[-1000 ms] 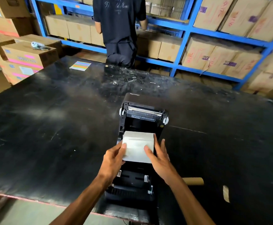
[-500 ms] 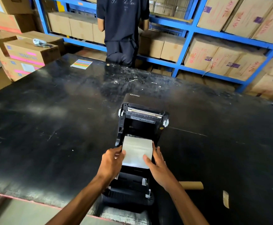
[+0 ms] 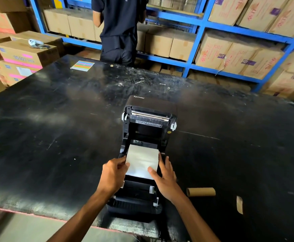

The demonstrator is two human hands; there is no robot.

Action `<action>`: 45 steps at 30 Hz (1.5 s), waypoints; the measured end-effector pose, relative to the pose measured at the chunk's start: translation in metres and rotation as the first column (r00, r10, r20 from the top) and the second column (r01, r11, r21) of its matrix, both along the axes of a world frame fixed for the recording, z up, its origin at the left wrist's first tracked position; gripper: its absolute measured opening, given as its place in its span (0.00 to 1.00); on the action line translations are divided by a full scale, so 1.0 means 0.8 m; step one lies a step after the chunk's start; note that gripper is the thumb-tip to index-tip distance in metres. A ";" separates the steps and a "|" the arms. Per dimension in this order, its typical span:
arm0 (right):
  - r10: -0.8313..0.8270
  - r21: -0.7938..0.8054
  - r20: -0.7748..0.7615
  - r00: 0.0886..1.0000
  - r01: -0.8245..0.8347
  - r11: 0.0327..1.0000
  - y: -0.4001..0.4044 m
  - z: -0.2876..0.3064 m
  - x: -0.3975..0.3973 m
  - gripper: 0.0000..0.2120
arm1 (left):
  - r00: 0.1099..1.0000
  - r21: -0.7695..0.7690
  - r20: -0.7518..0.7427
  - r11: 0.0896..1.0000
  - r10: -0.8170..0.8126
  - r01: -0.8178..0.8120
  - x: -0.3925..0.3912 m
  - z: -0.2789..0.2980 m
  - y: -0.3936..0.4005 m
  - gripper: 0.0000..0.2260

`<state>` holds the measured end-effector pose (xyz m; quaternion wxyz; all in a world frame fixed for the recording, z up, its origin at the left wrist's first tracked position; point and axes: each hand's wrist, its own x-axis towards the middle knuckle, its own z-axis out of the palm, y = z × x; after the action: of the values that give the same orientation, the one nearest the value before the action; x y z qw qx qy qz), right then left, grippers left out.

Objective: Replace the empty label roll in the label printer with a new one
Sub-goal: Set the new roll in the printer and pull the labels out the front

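A black label printer (image 3: 147, 203) stands on the black table near its front edge, its lid (image 3: 149, 119) swung up and back. A white label roll (image 3: 141, 158) lies in the open bay, its paper drawn toward me. My left hand (image 3: 113, 173) pinches the paper's left edge with thumb and fingers. My right hand (image 3: 166, 174) lies on the paper's right side, thumb on top and fingers spread along the printer's right wall. An empty brown cardboard core (image 3: 201, 191) lies on the table to the right of the printer.
The black table (image 3: 55, 137) is scuffed; a striped colour card (image 3: 82, 65) lies at its far left and a brown scrap (image 3: 239, 204) at the right. A person in dark clothes (image 3: 120, 28) stands beyond the table at blue shelving (image 3: 197, 39) full of cartons. Stacked cartons (image 3: 25, 55) stand left.
Both hands and the white paper have come down lower into the printer's bay. The paper's front edge now lies closer to the front feed slot.
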<state>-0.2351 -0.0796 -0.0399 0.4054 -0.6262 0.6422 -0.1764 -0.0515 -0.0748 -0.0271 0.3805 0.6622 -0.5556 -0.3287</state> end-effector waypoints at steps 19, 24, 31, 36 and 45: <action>-0.485 -0.256 0.119 0.867 0.498 0.828 0.035 -0.014 0.020 0.09 | 0.996 0.105 0.039 0.991 -0.082 0.077 0.020 -0.012 -0.001 0.07; -0.427 -0.149 0.144 0.893 0.446 0.883 0.037 -0.015 0.015 0.07 | 0.990 0.135 0.012 0.981 -0.140 0.137 0.030 -0.008 0.001 0.08; -0.352 -0.031 0.105 0.930 0.357 0.934 0.040 -0.028 0.012 0.04 | 0.980 0.146 0.001 0.969 -0.200 0.198 0.036 -0.012 -0.002 0.07; -0.369 -0.107 0.108 0.923 0.379 0.919 0.035 -0.031 0.015 0.09 | 0.973 0.094 0.032 0.970 -0.228 0.225 0.035 -0.017 0.001 0.09; -0.274 0.026 0.144 0.951 0.273 0.962 0.029 -0.022 -0.004 0.04 | 0.960 0.133 0.092 0.959 -0.265 0.252 0.039 -0.019 -0.005 0.12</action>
<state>-0.2382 -0.0565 -0.0575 0.4248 -0.5155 0.6917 -0.2744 -0.0200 -0.0789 -0.0427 0.2628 0.6225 -0.6364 -0.3721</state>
